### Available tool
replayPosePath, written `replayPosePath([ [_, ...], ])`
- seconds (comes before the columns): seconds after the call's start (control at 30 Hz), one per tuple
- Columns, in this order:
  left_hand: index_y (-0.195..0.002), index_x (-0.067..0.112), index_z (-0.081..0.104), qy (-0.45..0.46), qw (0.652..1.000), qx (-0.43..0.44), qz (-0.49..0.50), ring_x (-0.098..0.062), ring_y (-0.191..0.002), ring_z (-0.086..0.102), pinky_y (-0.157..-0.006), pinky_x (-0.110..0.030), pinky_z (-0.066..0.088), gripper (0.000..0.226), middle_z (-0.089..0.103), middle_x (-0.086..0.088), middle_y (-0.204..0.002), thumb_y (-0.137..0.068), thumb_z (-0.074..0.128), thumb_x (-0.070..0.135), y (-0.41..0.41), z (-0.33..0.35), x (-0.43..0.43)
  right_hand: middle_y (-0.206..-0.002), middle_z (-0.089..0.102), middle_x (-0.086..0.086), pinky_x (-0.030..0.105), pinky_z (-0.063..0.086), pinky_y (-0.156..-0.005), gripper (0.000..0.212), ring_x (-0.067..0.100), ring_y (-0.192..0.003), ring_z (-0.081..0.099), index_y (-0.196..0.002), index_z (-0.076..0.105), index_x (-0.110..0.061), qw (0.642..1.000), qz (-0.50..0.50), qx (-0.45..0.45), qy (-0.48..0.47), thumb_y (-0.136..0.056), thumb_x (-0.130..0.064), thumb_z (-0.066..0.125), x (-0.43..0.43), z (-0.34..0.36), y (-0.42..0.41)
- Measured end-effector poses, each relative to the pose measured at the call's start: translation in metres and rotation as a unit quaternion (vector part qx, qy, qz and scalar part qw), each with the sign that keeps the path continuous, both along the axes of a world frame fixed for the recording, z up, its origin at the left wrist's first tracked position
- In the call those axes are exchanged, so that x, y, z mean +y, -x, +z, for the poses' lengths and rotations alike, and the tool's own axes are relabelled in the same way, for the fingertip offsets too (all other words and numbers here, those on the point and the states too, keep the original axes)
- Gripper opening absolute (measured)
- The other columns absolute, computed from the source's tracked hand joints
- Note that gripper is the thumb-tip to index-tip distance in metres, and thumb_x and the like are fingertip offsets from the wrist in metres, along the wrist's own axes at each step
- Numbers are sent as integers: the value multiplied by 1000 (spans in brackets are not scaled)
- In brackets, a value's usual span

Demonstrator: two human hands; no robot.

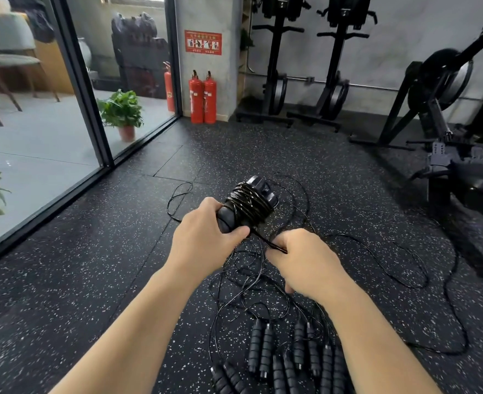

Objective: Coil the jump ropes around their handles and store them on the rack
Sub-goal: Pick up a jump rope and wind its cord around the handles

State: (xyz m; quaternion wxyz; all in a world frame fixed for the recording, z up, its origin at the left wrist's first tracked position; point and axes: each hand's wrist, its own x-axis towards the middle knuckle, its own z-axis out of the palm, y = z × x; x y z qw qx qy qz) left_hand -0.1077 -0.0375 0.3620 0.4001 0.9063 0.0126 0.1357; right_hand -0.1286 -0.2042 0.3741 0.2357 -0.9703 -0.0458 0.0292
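Left hand (206, 240): clenched on coiled jump rope handles (247, 207), raised above floor (92, 265); right hand (305, 263): pinching the cord's (266, 241) loose end; spare handles (286, 356), apparently several pairs, lying on floor among tangled cords.

The rubber floor (92, 251) is black, flecked with white specks. The jump rope cords (391, 268) and the ribbed foam handles (266, 348) are black (the coiled bundle (249, 206) glossy). Two fire extinguishers (202, 98) are red, below a red sign (203, 42). The potted plant (122, 109) is green in a reddish pot (126, 133).
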Motion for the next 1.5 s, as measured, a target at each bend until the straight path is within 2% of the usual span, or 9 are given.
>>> replayPosePath([
  [0.23, -96, 23, 30, -232, 958, -165, 30, -23, -99, 50, -69, -30, 30, 44, 57, 5, -93, -84, 72, 32, 6, -10, -19, -50, 52, 7, 32, 41, -52, 27, 16, -38, 50, -72, 54, -6, 960, -64, 68, -265, -94, -20, 45, 16, -5, -4],
  [0.43, -93, 18, 46, -275, 932, -229, 52, -29, -81, 56, -62, -34, 40, 60, 60, -2, -82, -51, 89, 23, 0, -23, -30, -61, 46, 9, 21, 30, -39, 62, 16, -40, 38, -74, 60, -9, 889, -117, 117, -428, -70, -71, 63, 19, 5, 2],
  [0.57, -91, 18, 48, -260, 933, -246, 34, -28, -83, 54, -67, -37, 42, 60, 58, 0, -87, -46, 86, 27, 0, -26, -35, -62, 60, 23, 19, 28, -37, 68, 14, -36, 37, -77, 67, 8, 864, -171, 61, -470, -72, -60, 71, 16, 2, 1],
  [0.7, -94, 31, 39, -144, 977, -144, -61, -14, -90, 48, -78, -31, 36, 52, 46, 16, -92, -56, 69, 49, 9, -15, -34, -48, 40, 7, 18, 23, -35, 45, 13, -33, 31, -56, 51, -10, 866, -169, 21, -471, -76, -43, 74, 2, 8, -3],
  [0.77, -95, 31, 45, 39, 992, -41, -112, -5, -85, 52, -73, -26, 41, 51, 54, 16, -94, -54, 70, 49, 10, -6, -29, -47, 40, 2, 18, 21, -35, 40, 13, -34, 30, -63, 55, -10, 874, -155, 40, -460, -77, -43, 72, -4, 11, -4],
  [0.93, -108, 16, 60, 444, 830, 237, -240, -19, -81, 68, -70, -34, 54, 43, 70, -9, -102, -67, 71, 23, 5, 10, -12, -50, 40, 4, 18, 20, -34, 35, 12, -34, 29, -78, 60, -6, 892, -76, 94, -436, -82, -41, 65, -6, 9, 0],
  [1.03, -104, 9, 61, 448, 790, 263, -325, -26, -80, 71, -67, -38, 60, 27, 72, -18, -94, -77, 66, 10, 10, 9, -12, -49, 44, 3, 17, 23, -34, 32, 13, -34, 35, -70, 70, -11, 888, -62, 104, -443, -85, -39, 62, -7, 11, 2],
  [1.33, -107, 4, 61, 410, 872, 153, -218, -23, -81, 68, -68, -36, 58, 35, 71, -14, -95, -75, 77, 1, 2, 1, -13, -73, 67, 9, 22, 48, -48, 18, 15, -57, 61, -93, 66, -5, 891, -13, 97, -443, -83, -17, 73, -5, 8, 4],
  [1.5, -97, 7, 64, 498, 837, 155, -162, -22, -77, 67, -72, -39, 58, 21, 70, -12, -90, -80, 72, -2, -4, 4, -9, -72, 68, 9, 19, 51, -53, 22, 15, -61, 65, -99, 65, -3, 865, -55, 45, -497, -80, 9, 67, -4, 8, 3],
])
